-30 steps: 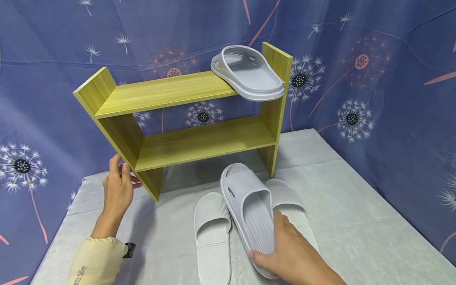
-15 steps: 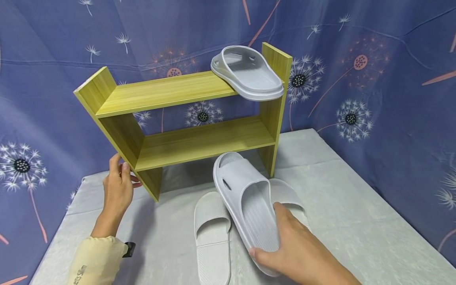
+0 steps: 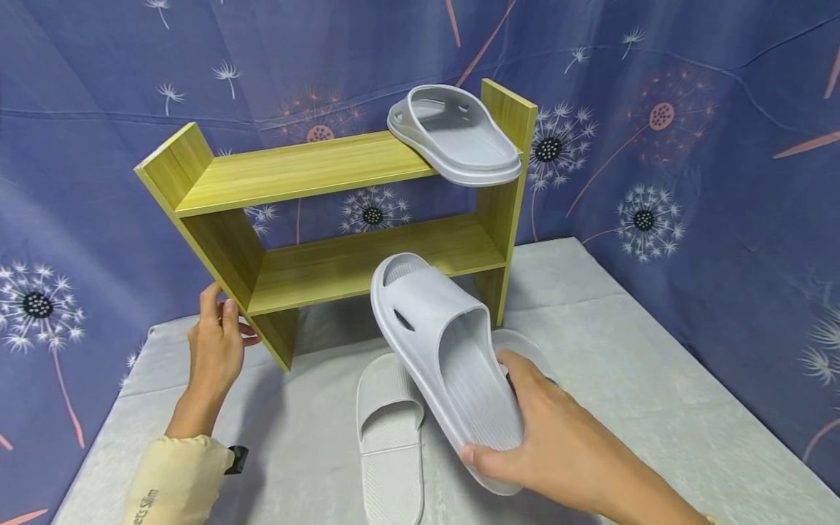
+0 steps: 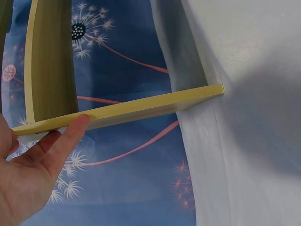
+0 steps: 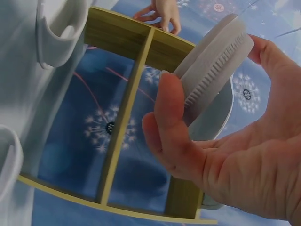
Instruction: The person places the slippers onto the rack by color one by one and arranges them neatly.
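My right hand [image 3: 551, 437] grips the heel end of a light grey slipper [image 3: 426, 299], thumb on one edge and fingers on the other. The slipper is tilted, toe up, and overlaps the lower shelf in the head view. In the right wrist view its ribbed edge [image 5: 214, 70] shows between thumb and fingers. My left hand [image 3: 216, 350] touches the outer side of a two-tier wooden rack [image 3: 315, 171]; in the left wrist view fingertips [image 4: 82, 120] rest at the panel's front edge. A matching slipper [image 3: 466, 138] sits at the top shelf's right end, toe toward the wall.
A paler slide [image 3: 391, 437] lies on the white-covered table [image 3: 630, 408] before the rack. Its mate [image 3: 521, 346] lies mostly hidden behind the held slipper and right hand. A blue dandelion-print curtain [image 3: 722, 168] hangs behind and beside the rack.
My right hand has lifted the held slipper up and to the left, nearer the rack, covering more of the right-hand slide. The left hand and the rack have stayed in place.
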A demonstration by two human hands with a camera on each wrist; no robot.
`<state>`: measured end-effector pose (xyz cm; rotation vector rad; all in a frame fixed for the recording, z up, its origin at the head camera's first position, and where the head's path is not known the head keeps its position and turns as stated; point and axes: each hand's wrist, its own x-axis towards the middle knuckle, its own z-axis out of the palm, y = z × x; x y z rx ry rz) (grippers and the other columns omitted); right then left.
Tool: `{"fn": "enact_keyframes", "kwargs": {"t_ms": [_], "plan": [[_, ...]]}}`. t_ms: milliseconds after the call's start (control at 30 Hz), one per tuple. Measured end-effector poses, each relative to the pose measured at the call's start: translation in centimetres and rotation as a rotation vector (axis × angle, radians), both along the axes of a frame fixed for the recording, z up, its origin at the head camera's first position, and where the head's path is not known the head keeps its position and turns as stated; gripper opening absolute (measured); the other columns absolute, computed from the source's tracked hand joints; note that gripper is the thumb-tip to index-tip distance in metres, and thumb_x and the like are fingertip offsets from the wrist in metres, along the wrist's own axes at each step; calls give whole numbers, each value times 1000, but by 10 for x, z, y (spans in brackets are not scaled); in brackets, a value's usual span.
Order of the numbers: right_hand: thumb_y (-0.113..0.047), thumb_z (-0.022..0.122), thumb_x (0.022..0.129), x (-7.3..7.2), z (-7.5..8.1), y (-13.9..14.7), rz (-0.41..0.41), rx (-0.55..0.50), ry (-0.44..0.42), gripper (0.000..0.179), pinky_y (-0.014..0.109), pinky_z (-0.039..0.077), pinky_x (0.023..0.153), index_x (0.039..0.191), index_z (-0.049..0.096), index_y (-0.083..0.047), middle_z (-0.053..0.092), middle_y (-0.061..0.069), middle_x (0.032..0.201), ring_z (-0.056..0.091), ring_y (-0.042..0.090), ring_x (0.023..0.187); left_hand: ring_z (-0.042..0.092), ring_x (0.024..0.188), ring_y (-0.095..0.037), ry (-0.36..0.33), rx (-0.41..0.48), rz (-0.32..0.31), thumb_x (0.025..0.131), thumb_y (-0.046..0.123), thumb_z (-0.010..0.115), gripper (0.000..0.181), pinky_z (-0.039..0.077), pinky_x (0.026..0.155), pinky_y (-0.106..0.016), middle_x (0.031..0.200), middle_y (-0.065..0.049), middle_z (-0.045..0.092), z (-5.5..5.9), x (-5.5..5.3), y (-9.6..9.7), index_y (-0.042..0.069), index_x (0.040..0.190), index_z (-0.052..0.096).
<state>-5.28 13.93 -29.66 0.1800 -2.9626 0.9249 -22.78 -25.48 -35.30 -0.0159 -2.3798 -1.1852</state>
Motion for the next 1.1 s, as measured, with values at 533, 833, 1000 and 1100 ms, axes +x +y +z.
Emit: {"fn": "enact_keyframes", "kwargs": {"t_ms": [533,833,1000,1100], "plan": [[-64,78,65,0,42,-6,41,41,91,98,34,50,77,143,32,-25,55,-7,117,55,9,93,66,65,-12,17,9,-10,106,28,31,37,60,55,-22,100,-15,63,0,-1,-2,32,143,34],[-65,77,66,-8,68,-6,71,2,97,103,38,51,83,147,28,-24,49,-4,129,55,14,104,66,65,-12,20,3,-12,106,29,31,37,60,55,-22,100,-15,63,1,-1,-2,31,143,34],[-53,82,68,-20,84,-6,128,-60,131,92,30,51,76,142,32,-28,52,-9,112,55,8,93,65,66,-14,17,18,-23,106,28,31,37,60,55,-24,99,-16,62,0,-1,-2,30,143,34],[-49,83,69,-26,92,-8,144,-80,142,89,29,51,74,139,34,-28,54,-9,107,56,8,90,66,67,-15,10,19,-28,106,28,31,37,61,56,-26,99,-16,62,-1,0,-2,29,143,34]]}}
